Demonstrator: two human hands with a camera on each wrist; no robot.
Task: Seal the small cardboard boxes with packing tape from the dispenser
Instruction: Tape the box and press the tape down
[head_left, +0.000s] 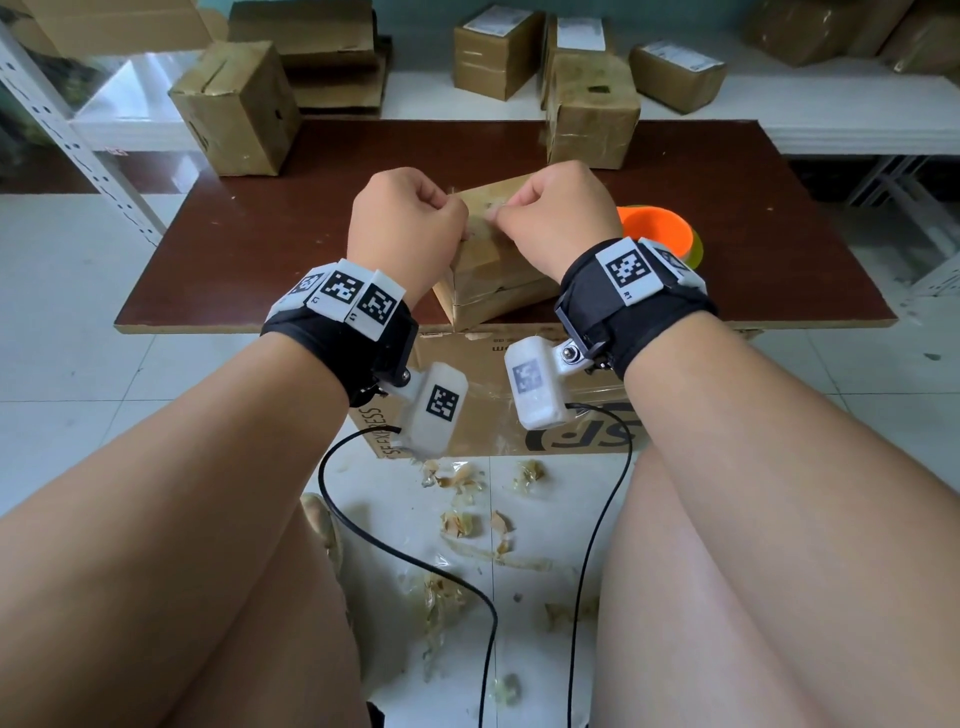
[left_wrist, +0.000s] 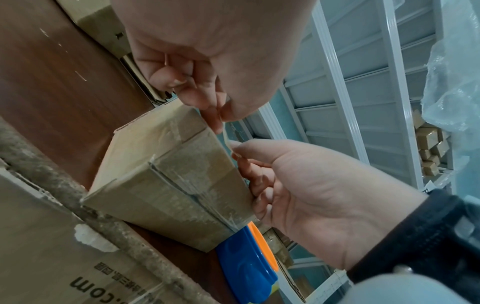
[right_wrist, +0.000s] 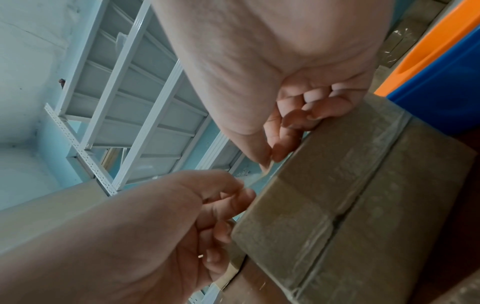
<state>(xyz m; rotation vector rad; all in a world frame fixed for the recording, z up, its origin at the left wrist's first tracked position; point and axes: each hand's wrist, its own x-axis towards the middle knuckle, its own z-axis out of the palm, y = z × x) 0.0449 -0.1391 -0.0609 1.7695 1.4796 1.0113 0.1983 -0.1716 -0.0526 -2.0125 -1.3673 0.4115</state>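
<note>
left hand (head_left: 405, 228): fingers curled, thumb and forefinger pinching one end of a thin tape strip (left_wrist: 226, 137), above the box top
right hand (head_left: 558, 218): fingers curled, thumb and forefinger pinching the other end of the strip; lower fingers touch the box edge in the left wrist view
strip: short, clear, twisted narrow, stretched between the two pinches, just over the box's upper edge
box (head_left: 498, 275): small, brown, on the table (head_left: 260, 249) near the front edge, between both hands, turned corner-first toward the person; clear tape already along its seams, wrinkled in places
dispenser (head_left: 660, 228): orange and blue, on the table just right of the box, behind the right wrist; touching or just beside the box, cannot tell which
other boxes: one unlabelled at table's back left (head_left: 234, 109), one taped at back right (head_left: 592, 111), more with white labels on the white shelf (head_left: 831, 114) behind
big carton (head_left: 488, 410): under the table's front edge, printed lettering, clear tape across it
floor (head_left: 78, 364): white tiles, crumpled tape scraps (head_left: 462, 525) below the carton
wrists: black bands with white marker tags, camera pods, black cables (head_left: 415, 566) hanging down
shelving: grey metal rack (head_left: 78, 140) at left
</note>
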